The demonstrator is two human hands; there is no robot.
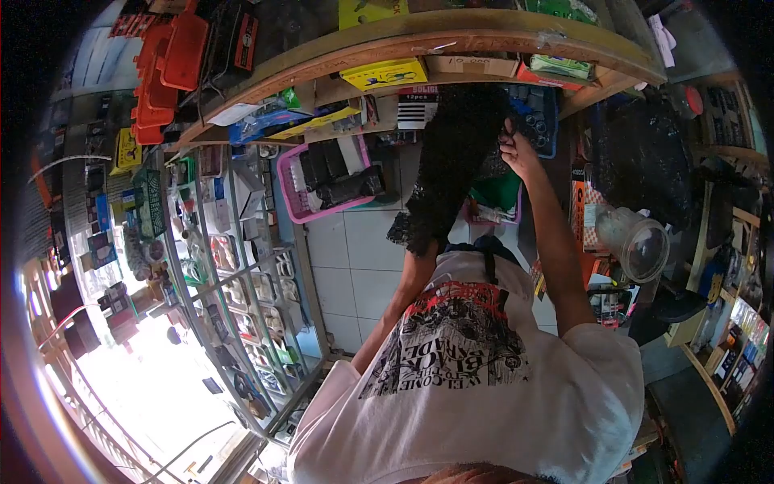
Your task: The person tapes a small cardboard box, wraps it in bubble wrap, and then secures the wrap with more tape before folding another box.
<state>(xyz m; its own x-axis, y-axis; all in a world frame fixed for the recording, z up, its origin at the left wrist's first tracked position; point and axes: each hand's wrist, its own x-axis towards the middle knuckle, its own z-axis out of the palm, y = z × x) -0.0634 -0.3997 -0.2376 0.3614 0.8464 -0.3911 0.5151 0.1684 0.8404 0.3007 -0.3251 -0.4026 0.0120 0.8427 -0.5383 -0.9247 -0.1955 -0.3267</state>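
A long, crinkled black plastic bag (455, 153) stretches in front of me, from near my waist up to the shelf edge. My right hand (520, 155) is closed on its upper right edge, fingers pinched together. Lower down, my left hand (429, 248) is at the bag's near end, where a crumpled corner sticks out to the left. The plastic covers most of the left fingers. Behind the bag, by my right hand, is a blue basket (553, 121) with dark items in it. Whether the bag holds anything is hidden.
A pink basket (300, 216) with dark packages stands on the tiled floor (330, 278) at left. A wooden shelf (476, 42) with boxes crosses ahead. Glass display racks (242, 278) line the left. A clear plastic jar (643, 248) and another black bag (645, 161) are at right.
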